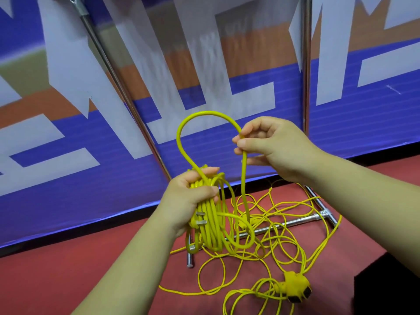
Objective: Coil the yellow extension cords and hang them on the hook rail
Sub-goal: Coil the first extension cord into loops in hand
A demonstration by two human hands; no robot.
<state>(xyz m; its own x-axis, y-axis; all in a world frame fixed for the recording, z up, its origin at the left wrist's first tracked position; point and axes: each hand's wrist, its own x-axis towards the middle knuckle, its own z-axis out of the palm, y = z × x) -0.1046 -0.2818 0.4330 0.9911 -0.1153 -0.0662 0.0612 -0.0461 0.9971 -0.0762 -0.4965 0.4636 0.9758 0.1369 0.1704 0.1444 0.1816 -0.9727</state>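
Note:
My left hand [193,196] grips a bundle of several yellow cord loops [212,221] that hang below it, with the yellow plug [198,220] and its metal prongs at my wrist. From the bundle a single loop of yellow cord [193,119] arches up to my right hand [270,146], which pinches it between thumb and fingers. The cord drops from there to a loose yellow tangle [279,226] on the red floor. A yellow socket block [296,286] lies at the lower right.
A chrome rack stands in front of a blue and white banner [68,178], with slanted poles [113,73] [306,64] and a base bar [284,225] lying under the tangle. A short chrome foot [189,258] sticks out toward me. A dark object [391,285] sits at the lower right.

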